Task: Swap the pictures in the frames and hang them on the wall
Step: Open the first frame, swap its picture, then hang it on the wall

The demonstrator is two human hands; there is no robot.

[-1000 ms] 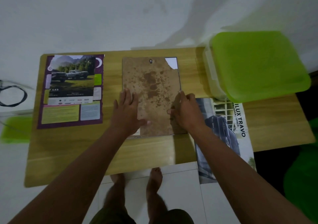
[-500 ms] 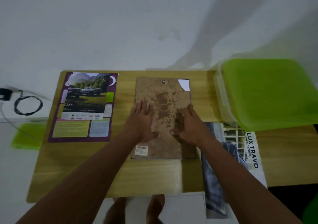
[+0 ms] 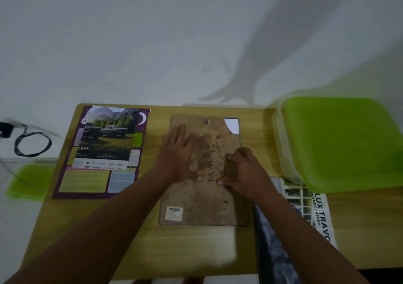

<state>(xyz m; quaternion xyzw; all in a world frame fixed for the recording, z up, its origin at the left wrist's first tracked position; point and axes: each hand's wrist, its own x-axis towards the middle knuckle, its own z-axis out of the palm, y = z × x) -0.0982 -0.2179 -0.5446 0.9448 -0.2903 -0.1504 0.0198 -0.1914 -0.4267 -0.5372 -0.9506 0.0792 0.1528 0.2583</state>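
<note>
The left hand (image 3: 176, 150) lies flat, its grip open, fingers straight on the stained brown backing board of the face-down picture frame (image 3: 202, 198). The right hand (image 3: 244, 170) curls its fingers at the board's right edge; whether that grip pinches anything I cannot tell. The frame lies mid wooden counter (image 3: 159, 118), between a purple-bordered truck poster (image 3: 102, 153) and a green-lidded clear plastic box (image 3: 340, 144).

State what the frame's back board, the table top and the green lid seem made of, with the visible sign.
Back board: probably pressed fibreboard or thick card; matt brown, darkly stained, one top corner torn away.
Table top: wood or wood-look laminate; smooth, pale, faint grain.
Green lid: plastic; even bright colour, rounded moulded corners.
</note>
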